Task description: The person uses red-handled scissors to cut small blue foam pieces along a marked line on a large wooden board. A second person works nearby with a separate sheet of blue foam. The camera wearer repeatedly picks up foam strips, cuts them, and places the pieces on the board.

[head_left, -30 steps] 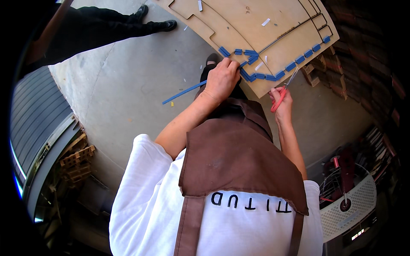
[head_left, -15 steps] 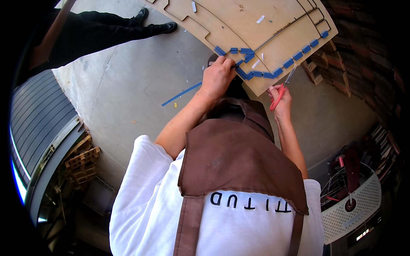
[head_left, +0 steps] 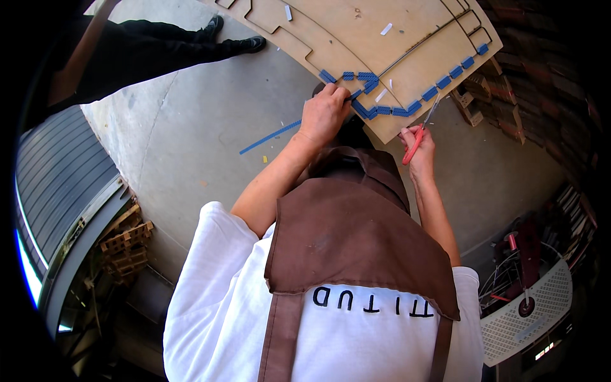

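My left hand (head_left: 325,114) is closed on a long blue ribbed strip (head_left: 270,139), whose free end trails out to the left over the floor. The strip's other end shows past my fingertips, above the corner of a wooden board (head_left: 420,57). Short blue ribbed pieces (head_left: 430,93) line dark slots along the board's near and right edges. At the board's right corner, my right hand (head_left: 418,148) grips a pair of scissors (head_left: 414,148) with red handles, blades pointing up toward the blue pieces. Whether the blades touch the board I cannot tell.
Small white slips (head_left: 386,29) lie on the board. Another person's legs (head_left: 165,48) are at the upper left. Wooden pallets (head_left: 127,245) are stacked at the lower left, and more pallet wood (head_left: 503,89) stands right of the board. A white perforated panel (head_left: 531,312) is at the lower right.
Both hands keep almost the same place and grip. The strip's trailing part bows slightly more than before.
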`<action>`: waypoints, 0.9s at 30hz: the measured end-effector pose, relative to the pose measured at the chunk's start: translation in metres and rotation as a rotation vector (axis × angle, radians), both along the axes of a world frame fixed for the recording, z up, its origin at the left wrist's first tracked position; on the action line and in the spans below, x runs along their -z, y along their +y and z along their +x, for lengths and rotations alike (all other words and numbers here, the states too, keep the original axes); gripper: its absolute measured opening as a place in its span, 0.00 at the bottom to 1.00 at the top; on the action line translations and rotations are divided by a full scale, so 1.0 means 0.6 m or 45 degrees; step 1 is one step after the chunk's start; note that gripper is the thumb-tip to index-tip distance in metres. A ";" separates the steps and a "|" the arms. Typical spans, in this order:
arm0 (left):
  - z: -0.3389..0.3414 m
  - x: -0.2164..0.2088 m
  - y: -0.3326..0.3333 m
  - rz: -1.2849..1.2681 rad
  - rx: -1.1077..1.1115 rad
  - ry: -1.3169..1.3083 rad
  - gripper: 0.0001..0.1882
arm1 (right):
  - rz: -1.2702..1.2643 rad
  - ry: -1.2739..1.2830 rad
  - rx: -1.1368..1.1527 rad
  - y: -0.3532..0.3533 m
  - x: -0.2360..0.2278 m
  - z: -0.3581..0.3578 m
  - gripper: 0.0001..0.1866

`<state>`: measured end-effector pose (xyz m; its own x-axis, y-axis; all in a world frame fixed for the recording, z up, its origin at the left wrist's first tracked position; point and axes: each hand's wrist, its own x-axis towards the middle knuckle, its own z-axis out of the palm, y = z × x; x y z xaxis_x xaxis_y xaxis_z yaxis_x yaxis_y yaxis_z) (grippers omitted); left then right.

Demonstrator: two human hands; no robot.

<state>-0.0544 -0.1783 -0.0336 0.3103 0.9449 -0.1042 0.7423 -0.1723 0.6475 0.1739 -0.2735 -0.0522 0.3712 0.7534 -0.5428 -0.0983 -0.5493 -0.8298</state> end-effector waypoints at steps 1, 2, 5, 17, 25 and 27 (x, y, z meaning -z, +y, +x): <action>0.000 -0.001 0.001 -0.002 -0.001 0.006 0.06 | 0.001 -0.002 0.004 0.000 -0.001 -0.001 0.08; 0.001 -0.003 0.001 -0.004 -0.001 0.011 0.06 | 0.001 -0.004 0.009 0.000 -0.002 -0.001 0.09; 0.002 0.002 0.002 0.035 -0.008 0.024 0.07 | -0.049 -0.036 -0.044 0.006 -0.014 0.002 0.12; 0.007 -0.165 0.105 -0.968 -0.194 -1.010 0.06 | 0.105 -0.268 -0.975 0.107 -0.165 -0.031 0.32; 0.011 -0.182 0.135 -0.927 -0.057 -0.977 0.06 | 0.189 -0.197 -0.896 0.136 -0.177 -0.058 0.35; 0.010 -0.185 0.140 -0.925 -0.028 -0.931 0.06 | 0.204 -0.173 -0.862 0.140 -0.178 -0.064 0.35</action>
